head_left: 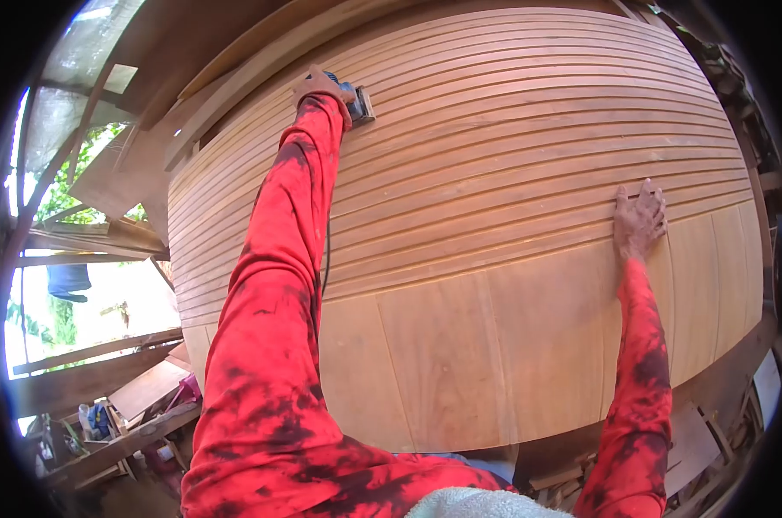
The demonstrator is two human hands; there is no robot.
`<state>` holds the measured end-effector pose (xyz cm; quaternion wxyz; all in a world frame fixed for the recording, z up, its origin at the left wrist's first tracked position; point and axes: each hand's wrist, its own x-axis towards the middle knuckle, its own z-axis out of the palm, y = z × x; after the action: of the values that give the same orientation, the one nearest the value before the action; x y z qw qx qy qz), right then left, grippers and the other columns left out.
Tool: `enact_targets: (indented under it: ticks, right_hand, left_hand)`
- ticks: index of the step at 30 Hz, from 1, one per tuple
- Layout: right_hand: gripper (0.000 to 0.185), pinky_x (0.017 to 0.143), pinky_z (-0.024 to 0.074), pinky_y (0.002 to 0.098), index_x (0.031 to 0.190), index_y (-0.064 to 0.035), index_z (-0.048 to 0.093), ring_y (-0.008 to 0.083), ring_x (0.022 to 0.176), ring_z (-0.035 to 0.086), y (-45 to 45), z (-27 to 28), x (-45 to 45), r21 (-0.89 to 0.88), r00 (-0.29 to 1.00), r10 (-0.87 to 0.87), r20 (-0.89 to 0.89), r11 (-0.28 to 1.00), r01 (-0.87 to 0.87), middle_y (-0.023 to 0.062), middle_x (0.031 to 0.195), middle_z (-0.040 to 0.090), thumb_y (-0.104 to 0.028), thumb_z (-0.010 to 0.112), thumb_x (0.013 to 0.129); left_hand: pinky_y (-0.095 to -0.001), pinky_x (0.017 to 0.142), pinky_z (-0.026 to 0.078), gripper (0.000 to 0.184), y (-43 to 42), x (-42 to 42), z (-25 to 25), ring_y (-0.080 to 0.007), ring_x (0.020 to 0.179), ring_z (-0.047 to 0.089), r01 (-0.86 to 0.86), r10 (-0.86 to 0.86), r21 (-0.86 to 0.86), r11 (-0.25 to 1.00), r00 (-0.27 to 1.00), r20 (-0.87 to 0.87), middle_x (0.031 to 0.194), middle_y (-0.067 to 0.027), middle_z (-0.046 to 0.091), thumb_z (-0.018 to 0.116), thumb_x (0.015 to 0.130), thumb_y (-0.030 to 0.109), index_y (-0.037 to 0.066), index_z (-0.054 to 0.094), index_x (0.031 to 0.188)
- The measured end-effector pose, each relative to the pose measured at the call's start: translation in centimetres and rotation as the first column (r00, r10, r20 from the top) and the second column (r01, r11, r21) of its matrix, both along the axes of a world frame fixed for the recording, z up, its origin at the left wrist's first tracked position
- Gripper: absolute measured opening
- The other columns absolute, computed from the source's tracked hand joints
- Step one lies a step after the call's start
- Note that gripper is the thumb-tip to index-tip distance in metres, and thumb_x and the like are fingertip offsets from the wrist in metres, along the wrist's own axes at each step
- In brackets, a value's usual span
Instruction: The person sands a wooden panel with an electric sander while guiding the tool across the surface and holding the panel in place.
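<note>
Pale cloth [486, 504], grooved wooden panel [495, 173]

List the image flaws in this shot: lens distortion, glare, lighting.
Head view: wide-angle distortion bows the grooves of the wooden panel, and the corners go black; daylight at the left blows out, washing around the foliage; the panel is lit fairly softly, the clutter below it darker; the sander under the left hand is too small for fine detail.
</note>
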<state>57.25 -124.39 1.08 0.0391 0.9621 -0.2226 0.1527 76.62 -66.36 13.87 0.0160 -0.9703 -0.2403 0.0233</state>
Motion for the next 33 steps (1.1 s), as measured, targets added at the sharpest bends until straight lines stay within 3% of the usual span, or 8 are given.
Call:
enact_targets:
  ticks: [5,8,12,15,20,22,32,33]
  right_hand:
    - [0.078,0.121,0.0204,0.0645,0.160,-0.0172,0.036,0.0377,0.153,0.028,0.0,0.0,0.0,-0.002,1.000,0.004,0.017,1.000,-0.004,0.0176,0.164,0.035,-0.065,0.047,0.100]
    - [0.077,0.120,0.0203,0.0651,0.160,-0.0171,0.037,0.0375,0.153,0.028,0.0,0.0,0.0,0.003,1.000,0.012,0.028,1.000,-0.012,0.0175,0.163,0.035,-0.064,0.047,0.100]
    - [0.078,0.120,0.0208,0.0652,0.160,-0.0165,0.036,0.0373,0.153,0.028,-0.2,-0.1,0.0,0.007,1.000,0.011,0.013,1.000,-0.012,0.0173,0.163,0.035,-0.064,0.047,0.100]
    - [0.078,0.120,0.0206,0.0651,0.161,-0.0162,0.036,0.0370,0.153,0.028,-0.2,-0.1,0.0,0.008,1.000,0.013,0.013,1.000,-0.013,0.0173,0.163,0.035,-0.064,0.047,0.100]
    - [0.078,0.120,0.0208,0.0649,0.160,-0.0159,0.036,0.0368,0.152,0.029,-0.4,0.0,0.0,0.005,0.999,0.012,0.031,1.000,-0.013,0.0181,0.162,0.036,-0.064,0.047,0.100]
    - [0.078,0.119,0.0214,0.0646,0.160,-0.0154,0.037,0.0369,0.151,0.030,-0.4,0.0,0.1,0.012,0.998,0.026,0.059,1.000,-0.027,0.0187,0.162,0.036,-0.064,0.048,0.099]
    - [0.079,0.121,0.0198,0.0635,0.159,-0.0112,0.038,0.0377,0.153,0.028,-0.6,0.4,0.0,0.057,0.997,0.023,0.075,0.998,-0.027,0.0208,0.162,0.036,-0.062,0.049,0.099]
    - [0.079,0.121,0.0192,0.0637,0.159,-0.0110,0.038,0.0378,0.153,0.027,-0.7,0.5,-0.1,0.070,0.997,0.025,0.069,0.997,-0.030,0.0210,0.163,0.035,-0.061,0.049,0.099]
  left_hand:
    - [-0.0467,0.100,0.054,0.095,-3.4,1.8,0.2,-0.0367,0.126,0.059,-0.001,0.001,-0.005,1.000,1.000,-0.022,0.132,-0.0172,0.065,0.089,0.065,0.043,0.011,0.043,0.142]
    - [-0.0462,0.097,0.056,0.104,-5.3,2.9,-0.2,-0.0394,0.118,0.066,0.027,-0.028,0.023,0.999,0.999,0.023,0.130,-0.0227,0.066,0.090,0.061,0.054,0.008,0.043,0.142]
    - [-0.0445,0.097,0.057,0.103,-9.0,3.8,0.6,-0.0383,0.118,0.066,0.034,-0.034,0.001,0.999,0.999,0.014,0.129,-0.0219,0.066,0.089,0.062,0.055,0.009,0.044,0.142]
    - [-0.0428,0.096,0.056,0.094,-11.3,5.5,0.3,-0.0334,0.122,0.061,0.026,-0.025,-0.074,0.997,1.000,0.013,0.127,-0.0227,0.059,0.092,0.064,0.046,0.018,0.043,0.139]
    - [-0.0410,0.096,0.056,0.094,-16.1,7.4,-0.3,-0.0330,0.121,0.061,0.066,-0.063,-0.085,0.994,0.997,0.037,0.125,-0.0219,0.058,0.092,0.064,0.047,0.017,0.043,0.139]
    - [-0.0405,0.104,0.051,0.103,-17.9,8.0,-0.1,-0.0355,0.127,0.061,0.080,-0.080,-0.050,0.996,0.997,0.014,0.133,-0.0178,0.066,0.088,0.065,0.055,0.009,0.042,0.145]
    - [-0.0379,0.105,0.051,0.102,-26.5,10.3,0.8,-0.0313,0.127,0.064,0.139,-0.140,-0.015,0.990,0.988,-0.060,0.135,-0.0148,0.067,0.085,0.069,0.056,0.009,0.038,0.147]
    - [-0.0407,0.097,0.056,0.102,-27.2,10.9,0.4,-0.0341,0.123,0.064,0.129,-0.131,-0.057,0.990,0.991,-0.018,0.132,-0.0226,0.059,0.090,0.066,0.050,0.011,0.038,0.145]
